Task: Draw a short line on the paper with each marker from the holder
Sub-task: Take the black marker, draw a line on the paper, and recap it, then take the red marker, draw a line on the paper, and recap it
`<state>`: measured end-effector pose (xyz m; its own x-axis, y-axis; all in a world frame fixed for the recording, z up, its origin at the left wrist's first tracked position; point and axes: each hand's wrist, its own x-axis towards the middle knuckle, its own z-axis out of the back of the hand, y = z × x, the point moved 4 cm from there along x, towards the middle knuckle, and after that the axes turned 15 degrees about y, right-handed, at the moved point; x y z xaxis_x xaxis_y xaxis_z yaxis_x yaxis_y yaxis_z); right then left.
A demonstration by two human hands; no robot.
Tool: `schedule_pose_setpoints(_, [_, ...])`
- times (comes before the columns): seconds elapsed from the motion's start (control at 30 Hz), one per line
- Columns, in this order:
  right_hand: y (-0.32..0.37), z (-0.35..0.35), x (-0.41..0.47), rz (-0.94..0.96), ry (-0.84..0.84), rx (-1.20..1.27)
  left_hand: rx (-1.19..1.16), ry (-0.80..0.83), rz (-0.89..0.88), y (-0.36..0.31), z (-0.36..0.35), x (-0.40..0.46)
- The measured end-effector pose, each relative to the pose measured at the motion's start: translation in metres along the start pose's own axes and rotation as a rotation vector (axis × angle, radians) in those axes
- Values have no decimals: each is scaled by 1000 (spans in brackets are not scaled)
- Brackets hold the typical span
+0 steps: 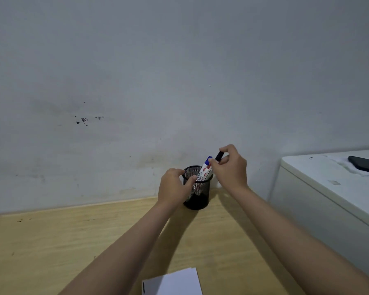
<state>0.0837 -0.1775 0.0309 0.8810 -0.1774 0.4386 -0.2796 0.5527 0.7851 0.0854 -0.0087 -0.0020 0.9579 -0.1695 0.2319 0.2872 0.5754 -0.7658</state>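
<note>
A black mesh holder [198, 199] stands on the wooden desk near the wall. My left hand [173, 188] grips its left side and rim. My right hand [230, 167] is above the holder's right edge, fingers pinched on a black marker [219, 156] whose top sticks up. A white marker with a blue cap [205, 169] leans in the holder, touching my right fingertips. White paper [175, 283] lies at the desk's near edge, with a short dark line on its left side.
A white cabinet [328, 188] rises at the right with a dark phone [364, 163] on top. A grey stained wall [136, 103] runs right behind the holder. The wooden desk [73, 241] stretches to the left.
</note>
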Motion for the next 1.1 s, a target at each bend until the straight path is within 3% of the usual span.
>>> schedule_pose_setpoints(0.3, [-15, -23, 12, -180, 170, -256, -46, -47, 25, 6, -1, 3])
schedule_pose_setpoints(0.5, [-2, -20, 12, -230, 152, -404, -25, -37, 36, 6, -1, 4])
schedule_pose_setpoints(0.67, [14, -15, 8, -168, 172, -347, 84, 17, 62, -2, 0, 1])
schedule_pose_setpoints(0.77, [34, -2, 1, -56, 143, -148, 123, 69, 94, -8, 4, -5])
schedule_pose_setpoints(0.93, [67, 35, -37, 135, -67, 98, -289, 36, -81, -38, 25, -34])
schedule_pose_setpoints(1.1, [79, 42, -102, 149, -61, 450, -824, 54, -104, -66, 42, -76])
